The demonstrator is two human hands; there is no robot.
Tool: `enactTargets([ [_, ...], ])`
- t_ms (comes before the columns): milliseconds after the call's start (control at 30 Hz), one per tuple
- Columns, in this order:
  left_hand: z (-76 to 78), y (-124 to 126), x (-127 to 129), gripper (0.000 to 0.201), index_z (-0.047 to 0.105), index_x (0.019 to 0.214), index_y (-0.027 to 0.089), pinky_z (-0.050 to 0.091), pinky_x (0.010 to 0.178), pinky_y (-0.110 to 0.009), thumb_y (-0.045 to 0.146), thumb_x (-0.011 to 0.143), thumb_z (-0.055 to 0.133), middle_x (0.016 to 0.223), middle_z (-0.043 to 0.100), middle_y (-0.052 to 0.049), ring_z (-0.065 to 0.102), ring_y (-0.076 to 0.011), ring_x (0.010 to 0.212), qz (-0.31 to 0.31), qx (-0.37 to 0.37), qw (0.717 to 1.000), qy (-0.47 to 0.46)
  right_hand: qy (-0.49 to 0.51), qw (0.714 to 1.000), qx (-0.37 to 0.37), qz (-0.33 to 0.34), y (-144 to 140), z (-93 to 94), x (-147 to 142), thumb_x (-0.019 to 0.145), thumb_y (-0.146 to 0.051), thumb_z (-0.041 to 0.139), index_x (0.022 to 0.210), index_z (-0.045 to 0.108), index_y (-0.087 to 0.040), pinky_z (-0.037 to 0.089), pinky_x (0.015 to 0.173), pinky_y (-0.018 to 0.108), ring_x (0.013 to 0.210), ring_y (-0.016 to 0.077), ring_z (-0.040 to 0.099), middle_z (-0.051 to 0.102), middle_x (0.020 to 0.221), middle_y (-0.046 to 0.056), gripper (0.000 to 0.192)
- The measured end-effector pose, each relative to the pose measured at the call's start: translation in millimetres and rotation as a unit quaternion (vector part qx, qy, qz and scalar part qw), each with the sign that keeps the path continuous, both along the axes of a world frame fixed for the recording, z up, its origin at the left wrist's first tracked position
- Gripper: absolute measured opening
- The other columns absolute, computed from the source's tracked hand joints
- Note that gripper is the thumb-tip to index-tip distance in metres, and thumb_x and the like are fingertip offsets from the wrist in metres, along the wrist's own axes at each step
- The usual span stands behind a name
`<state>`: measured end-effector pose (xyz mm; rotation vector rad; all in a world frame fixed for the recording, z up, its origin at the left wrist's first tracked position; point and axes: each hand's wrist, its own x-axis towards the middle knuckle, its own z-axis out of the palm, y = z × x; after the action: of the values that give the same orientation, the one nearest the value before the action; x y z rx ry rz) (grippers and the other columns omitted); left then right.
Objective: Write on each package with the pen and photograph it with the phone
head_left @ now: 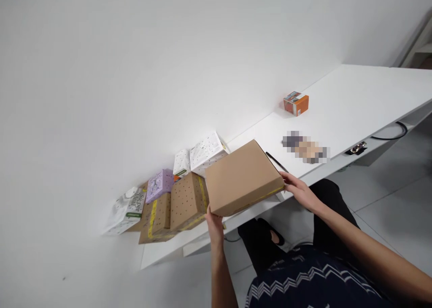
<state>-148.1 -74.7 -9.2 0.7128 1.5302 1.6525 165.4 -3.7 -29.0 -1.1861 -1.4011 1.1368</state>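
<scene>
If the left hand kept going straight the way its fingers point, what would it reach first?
The left hand already grips the plain cardboard box at its near corner, so the box itself blocks it. Beyond that probably the white dotted boxes, though depth is unclear.

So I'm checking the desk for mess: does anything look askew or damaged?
Nothing damaged. The plain brown box is tilted, held by left hand and right hand, overhanging the desk edge.

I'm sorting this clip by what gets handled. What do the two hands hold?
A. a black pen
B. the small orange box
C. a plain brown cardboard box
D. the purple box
C: the left hand and right hand grip opposite edges of the brown cardboard box.
</scene>
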Motion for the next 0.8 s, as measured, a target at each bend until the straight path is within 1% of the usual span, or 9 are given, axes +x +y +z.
enactTargets([
  [100, 16.7, 6, -5, 0.086, 0.062, 0.121, 0.025, 0.051, 0.085, -0.038, 0.088, 0.069, 0.037, 0.133, 0.058, -0.014, 0.050, -0.0302, 0.126, -0.011, -0.034, 0.999, 0.001, 0.054, 0.997, -0.053, -0.011, 4, 18.9, 2, 0.092, -0.043, 0.038, 0.115, 0.062, -0.023, 0.050, 0.091, 0.042, 0.110, 0.0246, 0.061, 0.066, 0.119, 0.007, 0.040],
  [167, 29.3, 9, -5, 0.085, 0.065, 0.116, 0.022, 0.051, 0.085, -0.039, 0.087, 0.072, 0.032, 0.128, 0.061, -0.015, 0.052, -0.0310, 0.124, -0.030, -0.058, 0.998, 0.017, 0.035, 0.998, -0.041, -0.026, 5, 34.1, -1, 0.093, -0.052, 0.034, 0.113, 0.063, -0.023, 0.050, 0.089, 0.042, 0.107, 0.0255, 0.060, 0.065, 0.117, 0.009, 0.045],
  [300, 48.8, 10, 4, 0.056, 0.068, 0.107, 0.018, 0.047, 0.094, -0.037, 0.065, 0.077, 0.058, 0.120, 0.065, -0.012, 0.053, -0.0283, 0.122, -0.054, -0.064, 0.993, 0.086, -0.027, 0.999, 0.001, -0.041, 6, 60.7, -10, 0.086, -0.055, 0.049, 0.111, 0.062, -0.023, 0.052, 0.080, 0.039, 0.100, 0.0254, 0.060, 0.063, 0.113, 0.010, 0.042],
  [400, 51.9, 7, 9, 0.046, 0.063, 0.113, 0.021, 0.043, 0.101, -0.035, 0.047, 0.075, 0.067, 0.121, 0.064, -0.008, 0.053, -0.0252, 0.122, -0.069, 0.014, 0.992, 0.107, 0.004, 0.999, 0.044, -0.028, 9, 67.6, -14, 0.084, -0.044, 0.055, 0.115, 0.058, -0.025, 0.051, 0.087, 0.037, 0.107, 0.0240, 0.058, 0.061, 0.118, 0.008, 0.036],
  [500, 40.5, 5, 10, 0.050, 0.058, 0.114, 0.024, 0.044, 0.097, -0.033, 0.034, 0.068, 0.074, 0.117, 0.064, -0.007, 0.058, -0.0222, 0.113, -0.059, 0.064, 0.991, 0.099, 0.035, 0.997, 0.067, -0.015, 13, 55.8, -15, 0.080, -0.030, 0.053, 0.120, 0.053, -0.024, 0.048, 0.094, 0.040, 0.114, 0.0241, 0.056, 0.059, 0.123, 0.007, 0.040],
  [567, 26.7, 5, 12, 0.046, 0.057, 0.107, 0.023, 0.046, 0.092, -0.032, 0.026, 0.064, 0.075, 0.108, 0.066, -0.006, 0.061, -0.0205, 0.105, -0.059, 0.045, 0.991, 0.107, 0.007, 0.999, 0.044, -0.029, 16, 39.1, -16, 0.074, -0.023, 0.053, 0.119, 0.052, -0.023, 0.050, 0.088, 0.041, 0.109, 0.0253, 0.058, 0.061, 0.120, 0.008, 0.045],
  [667, 6.4, 3, 14, 0.043, 0.057, 0.105, 0.023, 0.047, 0.090, -0.031, 0.021, 0.064, 0.070, 0.101, 0.067, -0.005, 0.062, -0.0190, 0.101, -0.060, 0.001, 0.992, 0.111, -0.030, 0.999, 0.003, -0.038, 17, 10.9, -16, 0.070, -0.018, 0.051, 0.112, 0.055, -0.023, 0.053, 0.081, 0.041, 0.097, 0.0247, 0.063, 0.067, 0.109, 0.007, 0.042],
  [733, -1.1, 1, 15, 0.046, 0.058, 0.109, 0.023, 0.046, 0.092, -0.032, 0.019, 0.063, 0.066, 0.100, 0.067, -0.004, 0.062, -0.0182, 0.101, -0.050, -0.010, 0.995, 0.088, -0.024, 0.999, 0.003, -0.036, 15, -3.1, -16, 0.070, -0.018, 0.050, 0.110, 0.057, -0.024, 0.053, 0.081, 0.041, 0.092, 0.0235, 0.063, 0.068, 0.105, 0.006, 0.040],
  [800, -1.2, -1, 14, 0.047, 0.059, 0.108, 0.023, 0.046, 0.093, -0.033, 0.021, 0.061, 0.064, 0.099, 0.067, -0.004, 0.062, -0.0186, 0.100, -0.037, -0.010, 0.998, 0.044, -0.010, 0.999, 0.014, -0.039, 14, -9.7, -14, 0.071, -0.018, 0.050, 0.110, 0.059, -0.026, 0.054, 0.080, 0.040, 0.092, 0.0233, 0.063, 0.069, 0.105, 0.005, 0.041],
])
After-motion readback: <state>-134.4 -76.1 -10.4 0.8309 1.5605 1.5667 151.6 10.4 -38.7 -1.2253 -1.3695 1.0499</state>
